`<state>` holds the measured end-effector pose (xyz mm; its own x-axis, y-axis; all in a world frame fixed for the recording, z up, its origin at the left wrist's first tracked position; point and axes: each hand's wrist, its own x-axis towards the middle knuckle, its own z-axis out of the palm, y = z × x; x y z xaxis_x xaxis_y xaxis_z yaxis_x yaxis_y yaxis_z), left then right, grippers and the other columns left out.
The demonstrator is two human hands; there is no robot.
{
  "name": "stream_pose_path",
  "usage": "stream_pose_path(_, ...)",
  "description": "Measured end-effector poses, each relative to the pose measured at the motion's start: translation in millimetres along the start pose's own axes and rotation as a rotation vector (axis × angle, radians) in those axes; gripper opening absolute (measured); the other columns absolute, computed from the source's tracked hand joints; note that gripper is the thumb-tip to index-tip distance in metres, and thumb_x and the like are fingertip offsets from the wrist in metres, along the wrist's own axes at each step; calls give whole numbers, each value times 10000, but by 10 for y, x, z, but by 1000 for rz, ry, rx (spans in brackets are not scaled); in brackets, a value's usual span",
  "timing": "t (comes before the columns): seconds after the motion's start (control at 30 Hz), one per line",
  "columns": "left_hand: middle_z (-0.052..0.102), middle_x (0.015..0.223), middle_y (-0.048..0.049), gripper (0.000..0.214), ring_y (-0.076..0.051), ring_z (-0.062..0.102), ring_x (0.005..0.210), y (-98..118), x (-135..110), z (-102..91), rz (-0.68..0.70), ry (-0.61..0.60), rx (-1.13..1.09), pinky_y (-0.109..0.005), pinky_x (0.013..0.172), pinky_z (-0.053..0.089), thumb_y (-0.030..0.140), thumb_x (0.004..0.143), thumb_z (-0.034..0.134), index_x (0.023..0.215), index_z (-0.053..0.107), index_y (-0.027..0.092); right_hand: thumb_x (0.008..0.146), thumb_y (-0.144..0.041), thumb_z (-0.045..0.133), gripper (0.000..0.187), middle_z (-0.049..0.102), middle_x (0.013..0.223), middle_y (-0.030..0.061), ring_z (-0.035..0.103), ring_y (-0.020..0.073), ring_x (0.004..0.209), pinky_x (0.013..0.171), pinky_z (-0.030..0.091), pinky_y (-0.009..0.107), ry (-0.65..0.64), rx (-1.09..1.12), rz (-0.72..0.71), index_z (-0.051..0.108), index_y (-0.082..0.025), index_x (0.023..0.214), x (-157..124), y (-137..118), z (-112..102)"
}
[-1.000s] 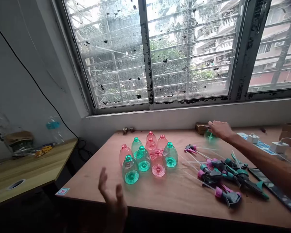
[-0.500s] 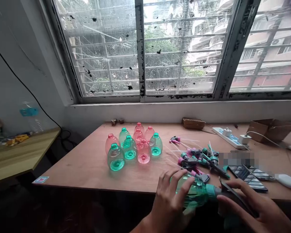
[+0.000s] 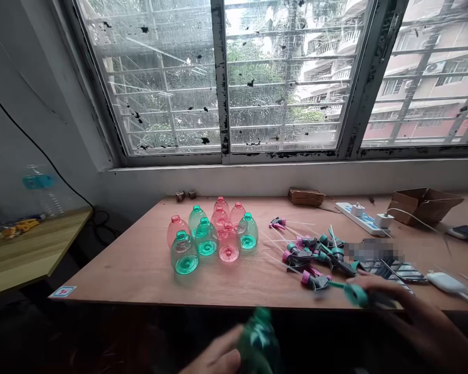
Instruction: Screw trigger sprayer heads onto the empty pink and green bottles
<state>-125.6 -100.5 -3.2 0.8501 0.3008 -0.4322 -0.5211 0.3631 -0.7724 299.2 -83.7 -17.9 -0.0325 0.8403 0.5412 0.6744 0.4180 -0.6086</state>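
Observation:
My left hand (image 3: pixel 214 358) is low at the frame's bottom edge, closed round a green plastic bottle (image 3: pixel 259 340) that is blurred by motion. My right hand (image 3: pixel 409 314) is at the table's near right edge, gripping a dark spray trigger head (image 3: pixel 368 297) with a green collar, apart from the bottle. A cluster of pink and green empty bottles (image 3: pixel 210 239) stands upright on the wooden table (image 3: pixel 140 265). A heap of pink and green trigger heads (image 3: pixel 315 254) with long dip tubes lies right of the cluster.
A white power strip (image 3: pixel 361 218) with plugs, a cardboard box (image 3: pixel 423 203), a brown wallet-like block (image 3: pixel 306 196) and phones (image 3: pixel 398 269) lie along the table's right and back. A second wooden desk (image 3: pixel 19 257) stands left. A barred window (image 3: pixel 257 78) fills the wall behind.
The trigger head has come off the green bottle: my left hand dropped down-left with the bottle, my right hand moved right with the trigger. A second earlier, my right hand reached to the table's far side.

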Motion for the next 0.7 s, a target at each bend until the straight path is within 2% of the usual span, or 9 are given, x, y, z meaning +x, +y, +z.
stream_pose_path(0.07,665,1459,-10,588,-279,538,1422,69,-97,153,985,-9,1441,-343,1196,427,145,820,839,1362,652,275,927,-571,630,421,821,1186,85,774,376,1088,839,661,442,129,-127,118,703,-294,1235,254,208,-2)
stream_pose_path(0.1,640,1484,-41,619,-366,516,1432,124,-109,235,1416,61,1975,-491,1199,422,318,803,868,1378,638,300,951,-565,588,469,797,1238,106,751,384,1130,881,639,472,158,-174,141,664,-266,1304,405,302,42)
stream_pose_path(0.17,641,1452,-120,595,-426,558,1380,261,-68,399,2075,213,2326,-629,1123,463,505,893,736,1426,586,288,1002,-516,471,509,793,1187,163,758,386,1074,877,617,505,141,-281,115,626,-189,1359,737,458,205)
stream_pose_path(0.2,655,1419,-143,610,-405,598,1345,333,-24,479,2266,289,2371,-613,1091,503,518,941,672,1476,529,262,1021,-468,409,496,788,1178,185,743,390,1093,918,591,529,121,-298,96,640,-165,1339,905,523,311)
stream_pose_path(0.33,578,1504,-190,623,-402,550,1409,568,185,770,2422,315,2371,-597,1089,514,455,1010,598,1550,396,221,1003,-330,383,446,764,1278,186,691,369,1216,1055,517,537,-20,-316,46,688,-179,1292,1408,730,686)
stream_pose_path(0.43,481,1576,-257,672,-450,493,1448,656,290,924,2505,317,2363,-620,1055,532,406,1044,552,1609,262,190,1005,-372,426,455,711,1388,184,623,371,1327,1146,437,576,-75,-321,39,643,-183,1358,1476,766,772)
stream_pose_path(0.57,312,1673,-250,660,-439,280,1565,640,362,966,2687,193,2362,-683,1162,397,295,1068,503,1632,172,207,1086,-461,276,605,391,1665,229,290,393,1563,1234,184,698,24,-325,22,363,-130,1585,1139,391,827)
stream_pose_path(0.67,212,1719,-194,628,-358,92,1624,532,450,884,2795,-7,2425,-672,1256,238,134,1059,431,1621,167,231,1101,-479,285,597,382,1688,156,298,287,1574,1266,289,521,-11,-270,-95,331,-187,1621,716,-149,1079)
stream_pose_path(0.7,252,1710,-175,618,-329,115,1625,488,499,855,2772,-89,2509,-639,1264,257,78,1042,401,1607,207,235,1108,-453,315,567,388,1690,134,309,287,1570,1267,300,511,-136,-223,-189,358,-215,1621,593,-316,1198)
